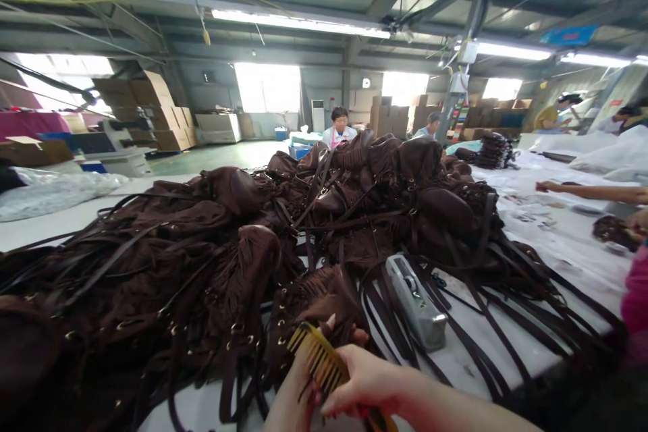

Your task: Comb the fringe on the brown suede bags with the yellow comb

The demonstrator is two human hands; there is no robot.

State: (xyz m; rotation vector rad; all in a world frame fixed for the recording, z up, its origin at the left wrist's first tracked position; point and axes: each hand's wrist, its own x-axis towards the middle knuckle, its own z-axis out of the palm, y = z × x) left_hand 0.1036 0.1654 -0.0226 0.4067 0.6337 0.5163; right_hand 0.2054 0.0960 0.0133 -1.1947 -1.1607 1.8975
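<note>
My right hand (365,381) is closed round a yellow wide-toothed comb (318,356), its teeth pointing down-left at the bottom centre. My left hand (296,397) lies under the comb, its fingers touching the fringe of a dark brown fringed bag (314,307) just ahead. A big heap of the same brown bags (202,243) with long straps covers the white table (506,344). Whether the left fingers grip the fringe is hidden by the comb.
A grey metal hand tool (416,302) lies among the straps right of the bag. Another person's arm (592,192) reaches in from the right edge. Two seated workers (339,127) are at the far end. Cardboard boxes (152,108) stack at the back left.
</note>
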